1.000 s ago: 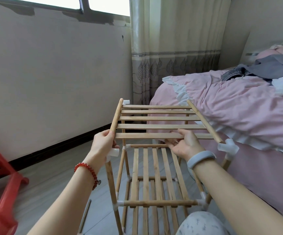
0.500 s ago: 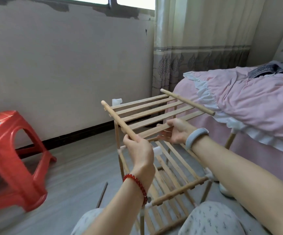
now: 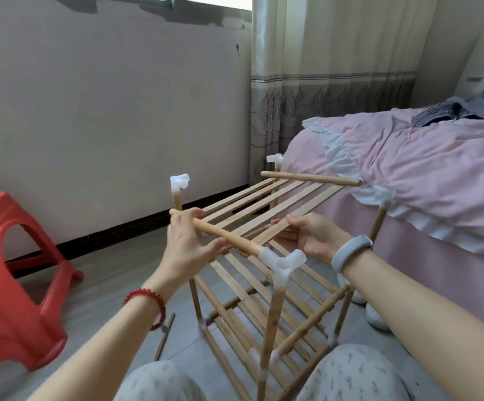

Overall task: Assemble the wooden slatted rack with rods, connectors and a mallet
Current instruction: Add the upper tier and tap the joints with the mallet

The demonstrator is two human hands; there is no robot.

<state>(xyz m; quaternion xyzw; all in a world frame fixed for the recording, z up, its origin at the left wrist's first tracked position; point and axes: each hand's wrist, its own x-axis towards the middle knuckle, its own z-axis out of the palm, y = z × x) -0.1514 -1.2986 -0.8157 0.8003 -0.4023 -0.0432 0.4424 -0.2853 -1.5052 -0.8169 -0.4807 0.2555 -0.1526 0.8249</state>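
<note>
The wooden rack (image 3: 272, 322) stands on the floor between my knees, its upright rods capped with white connectors. I hold the top slatted panel (image 3: 266, 206) over it. My left hand (image 3: 188, 244) grips the panel's near rod (image 3: 223, 234), whose end meets the nearest white connector (image 3: 281, 263). My right hand (image 3: 310, 233) pinches the nearest slat. The panel's far rod (image 3: 310, 178) hangs free beside the bed. Two more connectors (image 3: 179, 182) (image 3: 275, 159) stand bare above the panel.
A red plastic stool (image 3: 12, 273) stands at the left. A bed with pink bedding (image 3: 426, 169) runs along the right, close to the rack. A loose dark rod (image 3: 164, 337) lies on the floor by my left knee. White shoes (image 3: 375, 315) sit under the bed's edge.
The view and panel have swung round. The panel's near rod end has come to the nearest white connector. My left hand has slid along that rod.
</note>
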